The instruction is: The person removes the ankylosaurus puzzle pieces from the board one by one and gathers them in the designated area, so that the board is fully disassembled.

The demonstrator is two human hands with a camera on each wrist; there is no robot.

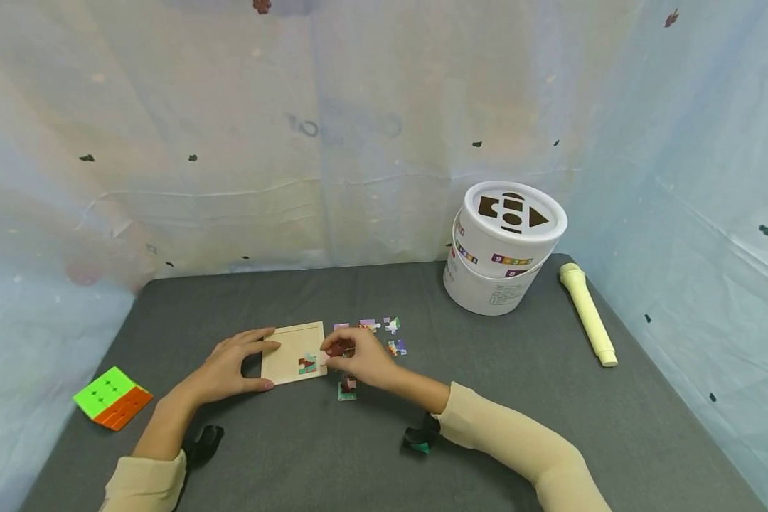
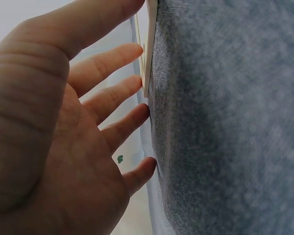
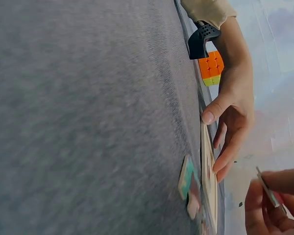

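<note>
A square wooden puzzle tray point(image 1: 286, 346) lies on the grey cloth, with one jigsaw piece point(image 1: 307, 364) in its lower right part. My left hand point(image 1: 225, 368) steadies the tray's left side, thumb at the near corner and fingers spread along the edge; the left wrist view shows those fingers extended. Over the tray's right edge, my right hand point(image 1: 366, 358) pinches a puzzle piece point(image 3: 268, 188) between thumb and fingers, seen nearly edge-on in the right wrist view. Just below this hand lies a green-and-brown puzzle piece point(image 1: 347, 389).
More loose puzzle pieces point(image 1: 392, 325) lie right of the tray. A speed cube point(image 1: 112, 398) sits at the left. Toward the back right stand a white lidded bucket point(image 1: 504, 249) with shape cut-outs and, beside it, a pale yellow stick point(image 1: 587, 313) lying down.
</note>
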